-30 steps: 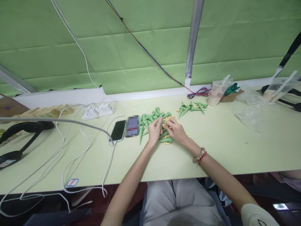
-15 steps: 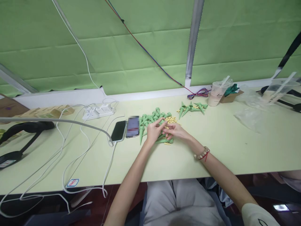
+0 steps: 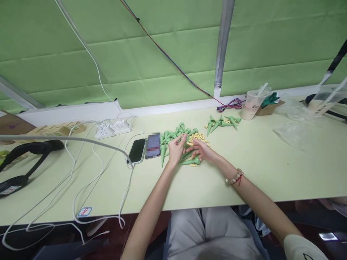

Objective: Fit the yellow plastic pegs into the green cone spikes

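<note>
Right hand (image 3: 203, 150) parting from left hand (image 3: 175, 148), fingers spreading; left's grip unclear. Small yellow plastic pieces (image 3: 200, 137) lying mid-frame, just above nearer right hand; green conical plastic spikes (image 3: 163, 155) surrounding left, axes mixed.

Pale table (image 3: 260, 173) before green wall covering (image 3: 189, 39) with grey upright strip (image 3: 223, 43)
</note>
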The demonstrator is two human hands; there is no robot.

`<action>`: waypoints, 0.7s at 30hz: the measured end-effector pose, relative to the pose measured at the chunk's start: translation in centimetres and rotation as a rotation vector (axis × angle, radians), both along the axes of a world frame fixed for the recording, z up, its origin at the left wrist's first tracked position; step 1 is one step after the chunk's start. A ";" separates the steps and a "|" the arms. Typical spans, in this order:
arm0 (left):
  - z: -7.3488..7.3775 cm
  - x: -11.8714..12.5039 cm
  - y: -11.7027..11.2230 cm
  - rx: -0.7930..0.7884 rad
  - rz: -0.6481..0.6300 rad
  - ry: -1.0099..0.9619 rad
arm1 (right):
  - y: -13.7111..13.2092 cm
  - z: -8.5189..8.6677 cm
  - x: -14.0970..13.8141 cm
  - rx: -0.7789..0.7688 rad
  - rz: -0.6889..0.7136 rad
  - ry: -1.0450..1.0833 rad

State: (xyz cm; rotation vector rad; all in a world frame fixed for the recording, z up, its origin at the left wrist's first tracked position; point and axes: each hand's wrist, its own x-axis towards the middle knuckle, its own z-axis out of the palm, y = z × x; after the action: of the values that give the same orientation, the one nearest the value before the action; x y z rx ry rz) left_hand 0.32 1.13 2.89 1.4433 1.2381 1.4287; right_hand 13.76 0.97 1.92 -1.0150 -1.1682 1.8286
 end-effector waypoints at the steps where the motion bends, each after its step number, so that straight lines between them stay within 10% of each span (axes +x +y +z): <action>1: 0.1 -0.2 0.1 -0.003 -0.005 0.006 | 0.0 0.1 0.0 -0.060 0.037 0.061; 7: 0.5 -0.8 0.2 0.001 -0.057 0.078 | -0.3 -0.3 -0.5 -0.098 0.030 0.201; 15: -0.2 0.1 0.2 -0.109 0.023 0.025 | -0.5 -1.8 -0.7 0.735 -0.392 -0.323; 21: -0.2 0.1 0.2 -0.014 -0.005 -0.018 | -0.6 0.0 -0.7 0.234 -0.215 -0.072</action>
State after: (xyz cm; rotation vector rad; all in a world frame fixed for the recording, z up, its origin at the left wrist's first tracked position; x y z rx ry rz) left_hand 0.40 1.33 2.66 1.4207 1.2305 1.4237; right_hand 13.11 0.42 1.89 -1.0334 -1.2319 1.4615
